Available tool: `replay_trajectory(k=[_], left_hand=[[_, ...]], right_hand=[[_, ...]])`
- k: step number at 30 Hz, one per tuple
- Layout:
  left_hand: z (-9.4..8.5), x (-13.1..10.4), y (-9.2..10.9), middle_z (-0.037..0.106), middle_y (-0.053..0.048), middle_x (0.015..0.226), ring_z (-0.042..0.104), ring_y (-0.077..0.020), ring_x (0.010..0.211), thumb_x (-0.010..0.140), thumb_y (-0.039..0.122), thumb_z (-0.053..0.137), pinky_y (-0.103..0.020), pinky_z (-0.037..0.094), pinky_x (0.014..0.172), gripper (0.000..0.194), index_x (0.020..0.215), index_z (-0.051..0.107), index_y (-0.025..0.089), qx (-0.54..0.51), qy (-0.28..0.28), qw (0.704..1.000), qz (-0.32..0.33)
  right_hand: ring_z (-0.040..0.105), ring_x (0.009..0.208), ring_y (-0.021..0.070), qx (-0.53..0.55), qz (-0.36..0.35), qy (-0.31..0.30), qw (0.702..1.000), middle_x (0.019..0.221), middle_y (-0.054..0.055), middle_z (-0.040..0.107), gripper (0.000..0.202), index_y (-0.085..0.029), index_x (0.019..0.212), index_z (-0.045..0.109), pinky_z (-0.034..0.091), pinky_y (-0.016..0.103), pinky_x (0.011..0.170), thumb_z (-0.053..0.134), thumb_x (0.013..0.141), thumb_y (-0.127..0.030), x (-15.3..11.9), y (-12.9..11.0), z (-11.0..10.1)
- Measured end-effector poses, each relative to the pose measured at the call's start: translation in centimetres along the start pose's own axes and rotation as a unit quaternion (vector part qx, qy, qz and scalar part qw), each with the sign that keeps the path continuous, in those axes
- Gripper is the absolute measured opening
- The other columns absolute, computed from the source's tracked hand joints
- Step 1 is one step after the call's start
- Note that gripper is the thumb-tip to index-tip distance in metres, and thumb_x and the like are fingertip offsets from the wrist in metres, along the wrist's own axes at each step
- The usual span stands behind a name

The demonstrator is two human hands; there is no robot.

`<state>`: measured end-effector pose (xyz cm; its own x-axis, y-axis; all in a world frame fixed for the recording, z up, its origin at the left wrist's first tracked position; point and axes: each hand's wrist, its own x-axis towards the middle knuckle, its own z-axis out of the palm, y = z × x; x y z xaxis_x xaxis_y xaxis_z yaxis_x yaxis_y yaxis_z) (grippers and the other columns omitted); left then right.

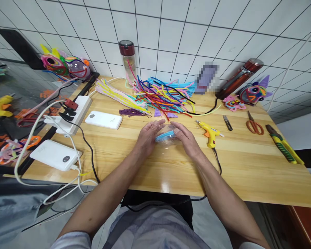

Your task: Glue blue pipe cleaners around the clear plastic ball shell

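Between my hands is a clear, round plastic ball [167,142] with a light blue strip [164,136] across it. My left hand [148,135] curves round the ball's left side, and my right hand [184,136] rests on its right side with the fingertips near the blue strip. Just beyond the ball, small purple pieces [168,113] lie by a pile of coloured pipe cleaners [162,95]. To the right of my right hand lies a yellow glue gun [209,133].
Small snips [227,122], orange-handled scissors [255,126] and green-yellow pliers [283,145] lie at the right. White power banks [103,120], a power strip [79,116] and loose cables occupy the left. Bottles [128,62] and decorated balls [254,92] stand along the back.
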<state>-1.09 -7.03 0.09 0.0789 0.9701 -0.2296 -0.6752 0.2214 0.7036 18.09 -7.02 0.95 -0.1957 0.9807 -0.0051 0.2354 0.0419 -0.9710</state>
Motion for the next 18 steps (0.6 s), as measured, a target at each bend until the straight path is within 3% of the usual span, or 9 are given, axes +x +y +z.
replay_trajectory(k=[5, 9, 13, 18], left_hand=[[-0.1, 0.5, -0.3, 0.084, -0.013, 0.119, 0.077, -0.0296, 0.119, 0.069, 0.064, 0.099, -0.038, 0.06, 0.097, 0.06, 0.075, 0.06, 0.019, 0.017, 0.05, 0.999, 0.001], [-0.5, 1.0, -0.1, 0.082, -0.011, 0.109, 0.075, -0.0233, 0.106, 0.075, 0.069, 0.092, -0.034, 0.06, 0.089, 0.068, 0.063, 0.045, 0.02, 0.037, 0.127, 0.991, 0.032], [-0.5, 1.1, 0.2, 0.077, -0.005, 0.109, 0.071, -0.0126, 0.091, 0.075, 0.053, 0.096, -0.024, 0.055, 0.077, 0.052, 0.071, 0.057, 0.018, 0.064, 0.158, 0.983, 0.074], [-0.1, 1.0, 0.5, 0.067, 0.003, 0.076, 0.063, -0.0091, 0.07, 0.081, 0.041, 0.095, -0.02, 0.048, 0.064, 0.039, 0.077, 0.063, 0.019, 0.088, 0.14, 0.982, 0.087]], right_hand=[[0.066, 0.146, 0.0369, 0.019, 0.01, 0.018, 1.0, 0.151, 0.008, 0.076, 0.066, -0.027, 0.143, 0.077, 0.048, 0.057, 0.128, 0.071, 0.094, -0.071, 0.2, 0.5, 0.0], [0.066, 0.144, 0.0391, 0.052, 0.02, 0.035, 0.998, 0.151, 0.009, 0.076, 0.063, -0.027, 0.14, 0.077, 0.051, 0.06, 0.123, 0.073, 0.092, -0.068, 0.2, 0.8, -0.1], [0.069, 0.14, 0.0385, 0.091, 0.029, 0.052, 0.994, 0.146, 0.008, 0.078, 0.057, -0.029, 0.135, 0.08, 0.061, 0.057, 0.11, 0.075, 0.091, -0.066, 0.3, 0.6, -0.3], [0.074, 0.132, 0.0372, 0.17, 0.023, 0.068, 0.983, 0.138, 0.008, 0.082, 0.053, -0.029, 0.126, 0.082, 0.069, 0.05, 0.094, 0.078, 0.088, -0.065, 0.4, 0.2, -0.3]])
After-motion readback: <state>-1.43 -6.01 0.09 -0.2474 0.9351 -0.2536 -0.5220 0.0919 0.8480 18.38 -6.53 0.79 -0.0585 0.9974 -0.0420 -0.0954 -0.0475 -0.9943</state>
